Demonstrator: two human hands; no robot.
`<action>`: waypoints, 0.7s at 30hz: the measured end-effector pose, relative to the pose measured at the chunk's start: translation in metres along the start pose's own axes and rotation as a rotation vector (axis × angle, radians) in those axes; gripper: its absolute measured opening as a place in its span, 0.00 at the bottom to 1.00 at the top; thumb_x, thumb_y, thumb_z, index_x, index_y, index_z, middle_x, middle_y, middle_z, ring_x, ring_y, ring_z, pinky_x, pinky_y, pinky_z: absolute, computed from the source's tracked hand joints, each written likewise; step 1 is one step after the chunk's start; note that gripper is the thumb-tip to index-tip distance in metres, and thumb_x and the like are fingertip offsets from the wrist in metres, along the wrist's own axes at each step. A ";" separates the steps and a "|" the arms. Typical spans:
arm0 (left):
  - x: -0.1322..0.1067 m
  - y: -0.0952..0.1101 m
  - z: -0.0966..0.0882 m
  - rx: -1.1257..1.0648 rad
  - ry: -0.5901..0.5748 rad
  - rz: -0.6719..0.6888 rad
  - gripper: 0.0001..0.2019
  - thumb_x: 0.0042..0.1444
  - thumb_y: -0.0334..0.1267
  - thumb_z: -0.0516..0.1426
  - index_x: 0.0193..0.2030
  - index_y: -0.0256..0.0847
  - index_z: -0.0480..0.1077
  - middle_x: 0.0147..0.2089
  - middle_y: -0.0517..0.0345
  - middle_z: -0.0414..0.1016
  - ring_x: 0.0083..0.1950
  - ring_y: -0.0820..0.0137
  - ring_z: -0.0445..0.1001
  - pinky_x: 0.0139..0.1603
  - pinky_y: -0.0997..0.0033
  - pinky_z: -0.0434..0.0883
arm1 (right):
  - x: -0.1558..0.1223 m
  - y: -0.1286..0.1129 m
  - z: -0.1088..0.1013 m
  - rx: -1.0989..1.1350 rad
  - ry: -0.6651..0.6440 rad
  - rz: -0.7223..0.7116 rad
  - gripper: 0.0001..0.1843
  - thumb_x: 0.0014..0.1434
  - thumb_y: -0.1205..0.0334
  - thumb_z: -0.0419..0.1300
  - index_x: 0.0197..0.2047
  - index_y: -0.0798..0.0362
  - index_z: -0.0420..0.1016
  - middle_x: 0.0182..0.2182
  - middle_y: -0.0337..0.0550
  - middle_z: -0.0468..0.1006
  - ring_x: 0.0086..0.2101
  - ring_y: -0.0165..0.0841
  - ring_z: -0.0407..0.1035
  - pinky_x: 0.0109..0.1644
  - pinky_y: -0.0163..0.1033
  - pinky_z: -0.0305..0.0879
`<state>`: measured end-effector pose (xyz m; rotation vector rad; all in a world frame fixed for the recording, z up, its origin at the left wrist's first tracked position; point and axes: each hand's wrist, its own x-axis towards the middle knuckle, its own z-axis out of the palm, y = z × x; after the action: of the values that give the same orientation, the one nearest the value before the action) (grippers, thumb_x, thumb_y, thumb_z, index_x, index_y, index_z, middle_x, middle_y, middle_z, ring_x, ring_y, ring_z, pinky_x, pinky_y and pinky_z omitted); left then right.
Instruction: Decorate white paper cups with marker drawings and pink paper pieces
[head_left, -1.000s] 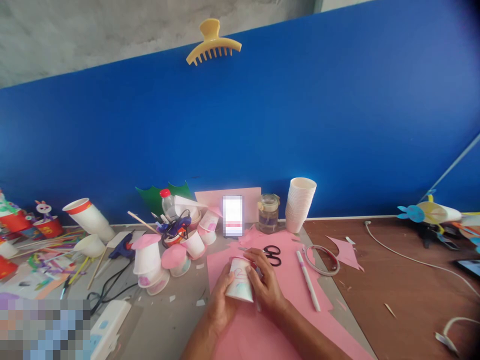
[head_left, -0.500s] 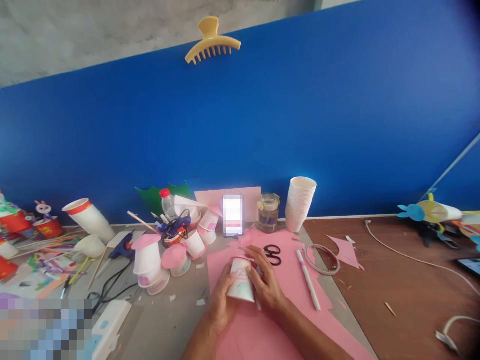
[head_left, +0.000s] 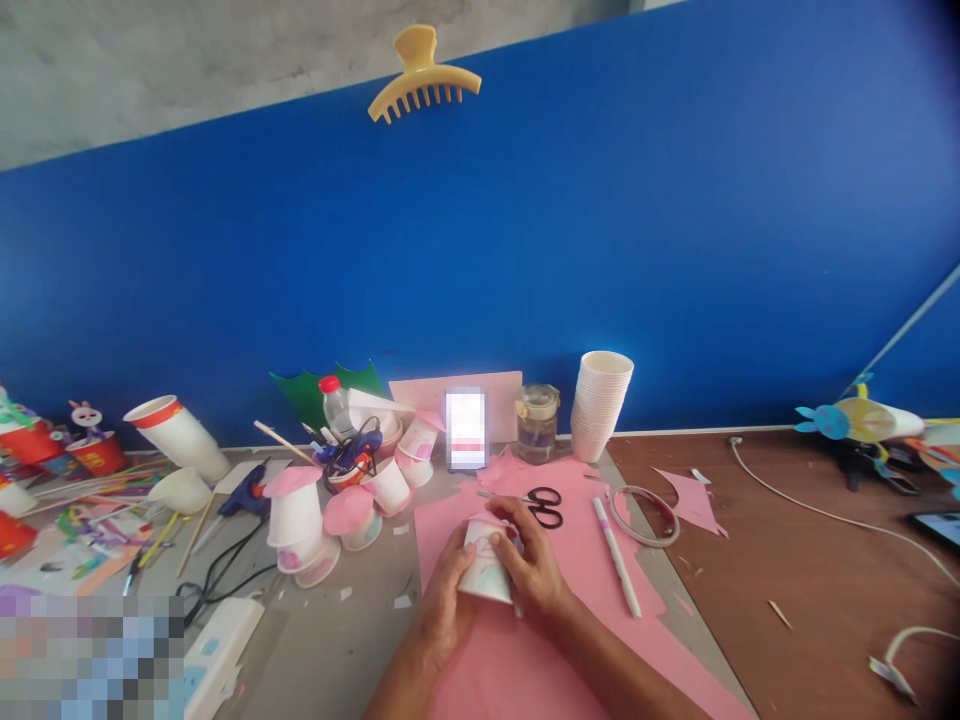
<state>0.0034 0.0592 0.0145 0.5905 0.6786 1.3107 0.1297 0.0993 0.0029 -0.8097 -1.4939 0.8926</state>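
Note:
A white paper cup (head_left: pixel 484 570) with a faint coloured print is held between both hands, low over a large pink paper sheet (head_left: pixel 577 580). Its narrower end, topped by pink paper, points away from me. My left hand (head_left: pixel 445 590) wraps the cup's left side. On the right side, my right hand (head_left: pixel 531 560) grips it, with curled fingers against the pink top. Just beyond that hand lie black-handled scissors (head_left: pixel 544 507), their blades partly hidden by the fingers. A white marker pen (head_left: pixel 618 560) rests on the sheet to the right.
Several cups with pink tops, like this cup (head_left: pixel 294 515), stand at left beside a blue glue gun (head_left: pixel 246 492). Behind are a phone (head_left: pixel 466 430) with a blurred screen, a glass jar (head_left: pixel 537 425) and a stack of paper cups (head_left: pixel 600 405). A coiled cable (head_left: pixel 646 517) lies right.
The fingers of my right hand have curled down over the cup's pink-topped end, uncovering more of the scissors. My left hand keeps its hold.

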 end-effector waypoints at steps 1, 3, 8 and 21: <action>0.000 0.000 0.000 0.004 -0.001 0.004 0.16 0.55 0.36 0.58 0.50 0.40 0.72 0.50 0.51 0.76 0.52 0.57 0.72 0.57 0.61 0.63 | 0.000 0.001 0.000 0.014 0.002 0.018 0.16 0.59 0.58 0.56 0.50 0.50 0.69 0.44 0.47 0.75 0.45 0.39 0.70 0.47 0.43 0.69; 0.000 0.000 0.001 0.001 0.001 0.008 0.15 0.55 0.36 0.59 0.50 0.39 0.72 0.49 0.51 0.76 0.52 0.57 0.72 0.57 0.60 0.63 | -0.001 0.001 0.001 0.043 0.005 0.041 0.16 0.59 0.58 0.56 0.50 0.50 0.69 0.44 0.47 0.74 0.45 0.39 0.70 0.47 0.43 0.69; -0.001 0.002 0.004 -0.020 -0.017 -0.001 0.16 0.56 0.35 0.57 0.51 0.39 0.71 0.48 0.51 0.76 0.53 0.57 0.71 0.57 0.60 0.63 | 0.000 0.000 0.002 0.074 -0.002 0.068 0.15 0.58 0.58 0.57 0.49 0.50 0.69 0.44 0.46 0.74 0.44 0.38 0.70 0.47 0.42 0.69; 0.000 0.000 0.000 -0.028 -0.009 -0.014 0.16 0.55 0.36 0.59 0.51 0.39 0.71 0.48 0.51 0.76 0.52 0.57 0.71 0.56 0.60 0.63 | 0.002 -0.003 0.001 0.055 -0.020 -0.007 0.14 0.60 0.55 0.56 0.48 0.49 0.71 0.42 0.46 0.74 0.43 0.38 0.70 0.48 0.42 0.68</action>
<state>0.0033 0.0590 0.0148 0.5682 0.6547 1.3019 0.1286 0.0999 0.0064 -0.7568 -1.4824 0.9350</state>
